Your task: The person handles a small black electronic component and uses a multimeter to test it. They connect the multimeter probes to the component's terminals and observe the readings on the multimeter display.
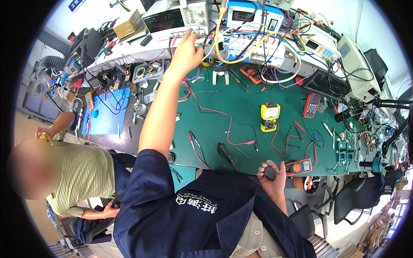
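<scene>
My left hand [188, 51] reaches to a bench power supply [197, 16] on the shelf, its fingertips at the lower front panel near the plugged-in red lead [175, 40]. The supply's display is lit. The hand holds nothing that I can see, thumb apart from the extended index finger. In my right hand [274, 182], by the bench's front edge, is a small black block [269, 173], partly covered by the fingers. An orange multimeter [298, 166] lies just right of that hand. A yellow analog multimeter [270, 116] sits farther back on the green mat [206, 125].
Red and black test leads [230, 129] cross the mat around a black-handled tool [226, 154]. Loose cables [222, 38] hang before the blue-and-white power unit [240, 13]. A red multimeter [312, 104] lies at right. Another person [84, 171] sits at left; a chair [358, 193] stands at right.
</scene>
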Demonstrator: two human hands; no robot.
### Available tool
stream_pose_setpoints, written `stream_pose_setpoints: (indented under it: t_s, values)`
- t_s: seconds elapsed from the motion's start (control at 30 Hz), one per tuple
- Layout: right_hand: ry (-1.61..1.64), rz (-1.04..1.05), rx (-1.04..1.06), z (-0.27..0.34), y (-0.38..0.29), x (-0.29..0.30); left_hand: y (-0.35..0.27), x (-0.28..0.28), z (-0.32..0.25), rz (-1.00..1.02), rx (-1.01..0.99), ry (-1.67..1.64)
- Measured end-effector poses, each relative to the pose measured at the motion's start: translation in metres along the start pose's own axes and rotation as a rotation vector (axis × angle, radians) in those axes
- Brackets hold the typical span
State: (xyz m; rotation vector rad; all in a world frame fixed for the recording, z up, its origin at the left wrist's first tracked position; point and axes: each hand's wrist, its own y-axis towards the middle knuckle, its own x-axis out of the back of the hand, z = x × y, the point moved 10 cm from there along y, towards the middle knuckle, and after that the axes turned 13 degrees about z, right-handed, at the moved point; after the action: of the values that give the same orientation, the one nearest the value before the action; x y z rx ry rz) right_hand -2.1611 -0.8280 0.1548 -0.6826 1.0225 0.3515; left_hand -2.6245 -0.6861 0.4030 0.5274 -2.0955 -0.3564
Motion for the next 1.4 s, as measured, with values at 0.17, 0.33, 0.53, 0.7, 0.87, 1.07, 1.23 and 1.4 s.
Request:
stream_pose_setpoints:
  t_s: [0.17, 0.33, 0.53, 0.7, 0.87, 1.07, 1.23, 1.4]
  values:
    - [0.012, 0.015, -0.019, -0.004, 0.0, -0.002, -0.002, 0.003, 0.002, 0.02, 0.033, -0.024]
    - [-0.002, 0.004, 0.001, -0.001, 0.001, -0.002, 0.002, 0.004, -0.004, -0.003, -0.01, -0.007]
    - [-0.004, -0.008, 0.001, 0.0, 0.001, -0.001, 0.008, -0.001, -0.004, 0.004, -0.033, 0.009]
    - [-0.002, -0.006, -0.005, 0.002, 0.005, -0.001, 0.015, -0.002, -0.004, 0.005, -0.042, 0.052]
    - [0.014, -0.013, -0.006, 0.005, 0.008, -0.001, 0.02, -0.002, -0.008, -0.01, -0.066, 0.074]
    - [0.01, -0.02, -0.004, 0.007, 0.01, -0.001, 0.023, -0.002, -0.009, -0.025, -0.084, 0.072]
    - [0.02, -0.004, -0.003, 0.006, 0.01, -0.001, 0.026, -0.002, -0.01, -0.025, -0.086, 0.114]
    - [0.007, -0.011, -0.003, 0.006, 0.01, -0.001, 0.028, 0.003, -0.01, -0.004, -0.096, 0.079]
